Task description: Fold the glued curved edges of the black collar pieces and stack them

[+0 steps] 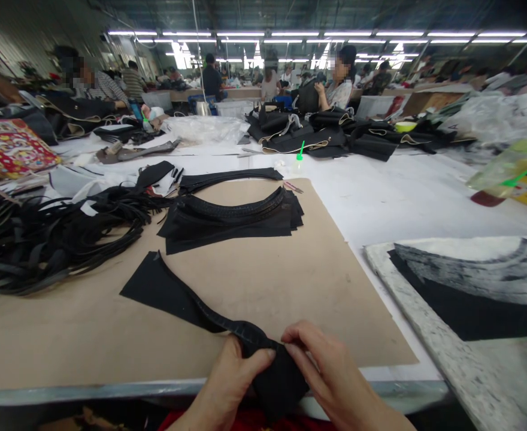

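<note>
A curved black fabric piece (178, 296) with a folded edge strip runs from the brown board to the table's front edge. My left hand (234, 374) grips it near its right end, thumb on top. At that same end, my right hand (321, 365) pinches the edge between thumb and fingertips. Part of the piece hangs over the table edge below my hands. Farther back lies a stack of similar black curved pieces (232, 218), with one more curved piece (227, 176) behind it.
Black strips (66, 227) lie heaped at left, near a red printed box (14, 146). A small green-tipped bottle (299, 158) and pink-handled snips (293, 187) are behind the stack. At right, a pale slab (380, 263) carries another black piece (479, 287). People work in the background.
</note>
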Demonstrator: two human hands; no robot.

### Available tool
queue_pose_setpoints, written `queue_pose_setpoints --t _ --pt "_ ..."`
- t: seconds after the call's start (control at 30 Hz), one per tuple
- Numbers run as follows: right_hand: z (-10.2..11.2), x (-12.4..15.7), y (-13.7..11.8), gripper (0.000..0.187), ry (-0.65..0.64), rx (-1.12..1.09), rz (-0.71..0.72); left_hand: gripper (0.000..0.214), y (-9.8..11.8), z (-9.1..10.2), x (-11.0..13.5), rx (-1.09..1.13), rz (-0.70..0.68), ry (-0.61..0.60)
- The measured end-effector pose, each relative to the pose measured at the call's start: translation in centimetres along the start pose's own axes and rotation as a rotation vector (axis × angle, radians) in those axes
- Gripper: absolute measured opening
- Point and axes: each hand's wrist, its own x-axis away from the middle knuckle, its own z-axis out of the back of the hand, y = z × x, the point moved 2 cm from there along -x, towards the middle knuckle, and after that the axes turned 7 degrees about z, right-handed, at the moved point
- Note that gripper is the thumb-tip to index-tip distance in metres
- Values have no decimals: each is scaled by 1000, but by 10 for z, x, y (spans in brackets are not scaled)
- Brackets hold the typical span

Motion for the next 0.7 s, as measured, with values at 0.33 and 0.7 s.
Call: queue_pose_setpoints --t 0.33,0.7 --pt "-2 4 -10 24 140 497 421 28 -10 -1 -10 -2 -126 -29" --pt "-7 -1 -11 24 113 467 461 17 -8 1 -9 -195 -188 -69"
